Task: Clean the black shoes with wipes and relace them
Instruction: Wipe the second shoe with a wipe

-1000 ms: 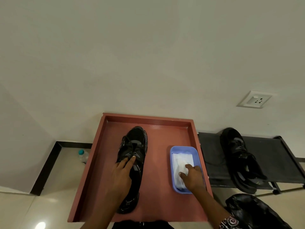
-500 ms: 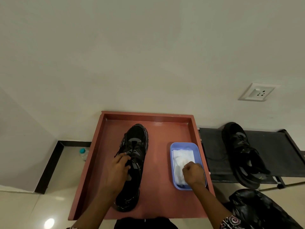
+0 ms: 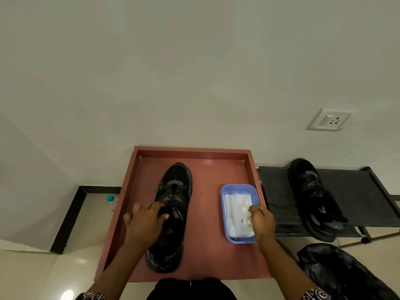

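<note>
- Right hand (image 3: 263,221) pinches a white wet wipe (image 3: 238,210) in the shallow blue plastic tub (image 3: 225,189); left hand (image 3: 145,221) curls onto the laced black sneaker (image 3: 173,211).
- Wipe-picking step, I'd say; next, peel one sheet free.
- Sneaker lies lengthwise on the red-brown tray (image 3: 194,151), toe far, heel near.

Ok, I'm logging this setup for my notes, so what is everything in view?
tray: one, reddish-brown, centre, against the wall
black shoe: one, on the tray's left half, toe toward the wall
tub: one, blue, tray's right side
wipes: white stack, in the tub
second shoe: one, black, on the rack
rack: one, black, right of tray
bag: one, black, lower right
bottle: one, teal cap, floor left
socket: one, white, wall
left hand: grips the black shoe
right hand: pinches a wipe
</note>
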